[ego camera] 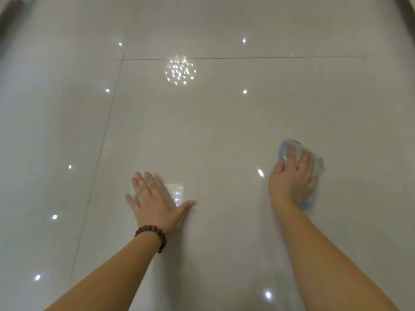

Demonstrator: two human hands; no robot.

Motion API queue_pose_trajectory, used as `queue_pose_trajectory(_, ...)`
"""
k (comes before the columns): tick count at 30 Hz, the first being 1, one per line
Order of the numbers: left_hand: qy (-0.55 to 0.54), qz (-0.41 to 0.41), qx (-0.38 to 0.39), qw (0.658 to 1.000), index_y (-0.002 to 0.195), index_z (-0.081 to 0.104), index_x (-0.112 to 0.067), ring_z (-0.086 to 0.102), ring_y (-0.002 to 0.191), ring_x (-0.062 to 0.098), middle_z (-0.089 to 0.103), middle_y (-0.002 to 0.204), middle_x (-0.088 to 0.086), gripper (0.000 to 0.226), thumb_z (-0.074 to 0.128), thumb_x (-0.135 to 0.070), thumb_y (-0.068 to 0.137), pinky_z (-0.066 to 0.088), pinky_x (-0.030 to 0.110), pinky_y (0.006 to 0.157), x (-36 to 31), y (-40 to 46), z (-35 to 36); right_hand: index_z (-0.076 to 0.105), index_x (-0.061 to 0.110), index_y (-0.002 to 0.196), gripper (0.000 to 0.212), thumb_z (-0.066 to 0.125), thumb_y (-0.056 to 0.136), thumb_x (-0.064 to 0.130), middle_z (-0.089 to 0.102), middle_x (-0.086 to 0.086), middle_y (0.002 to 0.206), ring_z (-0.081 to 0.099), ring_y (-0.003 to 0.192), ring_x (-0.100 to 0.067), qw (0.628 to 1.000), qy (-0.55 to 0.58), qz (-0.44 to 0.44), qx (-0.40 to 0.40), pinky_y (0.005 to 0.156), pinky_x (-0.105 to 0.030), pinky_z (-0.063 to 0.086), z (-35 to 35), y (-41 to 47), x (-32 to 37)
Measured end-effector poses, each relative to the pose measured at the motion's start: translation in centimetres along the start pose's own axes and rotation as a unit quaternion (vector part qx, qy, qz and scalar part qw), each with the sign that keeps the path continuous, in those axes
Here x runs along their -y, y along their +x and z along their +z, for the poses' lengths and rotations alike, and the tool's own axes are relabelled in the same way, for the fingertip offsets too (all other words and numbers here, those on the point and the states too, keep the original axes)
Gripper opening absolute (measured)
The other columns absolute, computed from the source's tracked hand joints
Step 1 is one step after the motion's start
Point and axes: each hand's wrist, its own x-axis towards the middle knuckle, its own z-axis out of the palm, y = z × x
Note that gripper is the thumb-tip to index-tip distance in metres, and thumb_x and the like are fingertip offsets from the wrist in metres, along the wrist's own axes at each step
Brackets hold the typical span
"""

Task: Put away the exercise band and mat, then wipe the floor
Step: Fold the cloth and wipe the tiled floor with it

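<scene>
The right hand (292, 176) lies flat on a pale blue and white wiping cloth (312, 194), fingers spread and fairly straight, pressing it onto the glossy pale grey tiled floor (202, 131). The cloth shows beyond the fingertips and along the outer side of the hand; it is blurred, so its folds cannot be told. The left hand (152, 198), with a dark brown beaded bracelet (155, 237) on its wrist, is spread open with straight fingers, palm down on the tile, holding nothing, seemingly as a prop. The two hands are well apart. Neither the exercise band nor the mat is in view, so the putting-away looks done and the wiping step is in hand.

The floor is very shiny, mirroring ceiling lights, and may be damp. The likely trouble is the bracing palm sliding on slick tile under body weight. The cloth could also bunch or slip from under flat fingers, since nothing pinches it, leaving streaks or missed patches near the grout lines (105, 135).
</scene>
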Motion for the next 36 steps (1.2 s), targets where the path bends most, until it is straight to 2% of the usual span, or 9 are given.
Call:
queue_pose_trajectory(3,0.009,-0.034,0.036,0.999,0.145,-0.025,-0.004,-0.030,0.141,0.027,-0.030,0.154,0.016,0.152,0.038,-0.100,0.046,-0.008,0.060,0.114,2.5,1.3,-0.3,0.049,0.029,0.136,0.055,0.040,0.082,0.032,0.044,-0.010,0.145,0.035,0.138,-0.024,0.991,0.000,-0.130,0.019,0.108,-0.050,0.027,2.0,-5.4,6.9)
queue_pose_trajectory(6,0.023,-0.033,0.080,0.996,0.144,-0.028,-0.003,-0.031,0.141,0.027,-0.032,0.153,0.014,0.157,0.035,-0.102,0.039,-0.008,0.063,0.112,3.4,2.2,0.3,0.049,0.035,0.135,0.051,0.042,0.085,0.034,0.046,-0.004,0.144,0.039,0.135,-0.021,0.857,-0.015,-0.498,0.131,0.107,-0.044,0.030,3.5,-7.5,9.1)
queue_pose_trajectory(8,0.033,-0.027,0.109,0.993,0.139,-0.034,-0.003,-0.033,0.139,0.028,-0.035,0.151,0.014,0.159,0.039,-0.101,0.039,-0.010,0.064,0.110,3.8,2.6,0.4,0.044,0.037,0.138,0.048,0.038,0.090,0.038,0.044,-0.004,0.146,0.038,0.136,-0.022,0.804,-0.040,-0.578,0.138,0.107,-0.045,0.033,3.7,-1.6,7.9)
queue_pose_trajectory(13,0.052,-0.014,0.160,0.986,0.120,-0.049,-0.004,-0.040,0.134,0.033,-0.043,0.146,0.017,0.154,0.052,-0.094,0.046,-0.012,0.066,0.107,4.2,3.0,-0.4,0.037,0.028,0.144,0.051,0.038,0.093,0.033,0.028,-0.011,0.154,0.021,0.143,-0.026,0.991,-0.042,-0.105,0.075,0.113,-0.050,0.019,2.8,7.7,9.5)
queue_pose_trajectory(15,0.049,-0.019,0.167,0.985,0.116,-0.052,-0.005,-0.041,0.134,0.033,-0.044,0.145,0.017,0.154,0.052,-0.094,0.046,-0.013,0.066,0.106,4.0,3.0,-0.6,0.044,0.027,0.140,0.052,0.038,0.088,0.031,0.037,-0.013,0.149,0.030,0.140,-0.026,0.975,-0.030,-0.210,0.064,0.110,-0.050,0.023,4.5,1.8,13.5)
queue_pose_trajectory(20,0.045,-0.022,0.172,0.984,0.119,-0.052,-0.004,-0.042,0.132,0.033,-0.045,0.144,0.017,0.155,0.052,-0.094,0.047,-0.016,0.065,0.105,4.0,3.0,-0.6,0.047,0.035,0.136,0.049,0.040,0.087,0.032,0.046,-0.004,0.144,0.042,0.133,-0.022,0.750,-0.045,-0.637,0.173,0.105,-0.041,0.030,5.6,-4.7,15.9)
queue_pose_trajectory(25,0.013,-0.011,0.180,0.983,0.130,-0.045,-0.002,-0.048,0.128,0.031,-0.051,0.138,0.014,0.157,0.053,-0.093,0.047,-0.021,0.065,0.102,4.4,3.3,-0.4,0.037,0.035,0.142,0.050,0.036,0.093,0.033,0.031,-0.007,0.153,0.023,0.142,-0.023,0.948,-0.044,-0.276,0.150,0.111,-0.046,0.020,7.1,4.0,21.1)
queue_pose_trajectory(31,-0.060,-0.056,0.075,0.994,0.146,-0.026,-0.011,-0.031,0.141,0.022,-0.030,0.155,0.008,0.139,0.053,-0.086,0.061,-0.011,0.060,0.111,8.2,3.1,-2.5,0.046,0.033,0.138,0.055,0.043,0.083,0.031,0.041,-0.005,0.147,0.032,0.139,-0.021,0.811,-0.025,-0.546,0.207,0.111,-0.044,0.024,5.4,-10.8,17.1)
queue_pose_trajectory(36,-0.128,-0.223,0.091,0.962,0.143,-0.032,-0.011,-0.033,0.140,0.028,-0.035,0.152,0.014,0.159,0.060,-0.091,0.040,-0.005,0.067,0.108,14.7,8.1,-5.8,0.043,0.038,0.138,0.053,0.042,0.085,0.033,0.042,-0.002,0.147,0.031,0.139,-0.018,0.808,-0.043,-0.551,0.203,0.112,-0.038,0.015,7.4,-8.5,21.4)
